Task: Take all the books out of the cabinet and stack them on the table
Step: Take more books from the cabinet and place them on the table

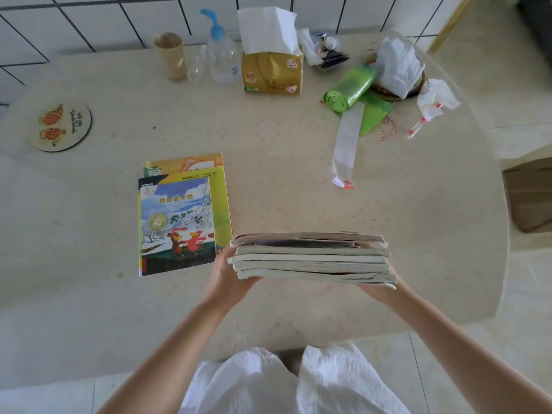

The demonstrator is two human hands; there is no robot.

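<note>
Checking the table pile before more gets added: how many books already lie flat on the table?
2 visible: the rooster-cover book on top, and an orange-cover book peeking out beneath its far edge. More could be hidden beneath.

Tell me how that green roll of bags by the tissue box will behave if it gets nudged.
The green roll of bags lies on its side, so it would probably roll. Its loose tail trails flat on the table and may drag or unwind. It looks like thin plastic, likely light and easy to squash.

Beige table [268, 180] with picture books [182, 216], tissue pack [271, 73], coaster [61, 127]
</note>
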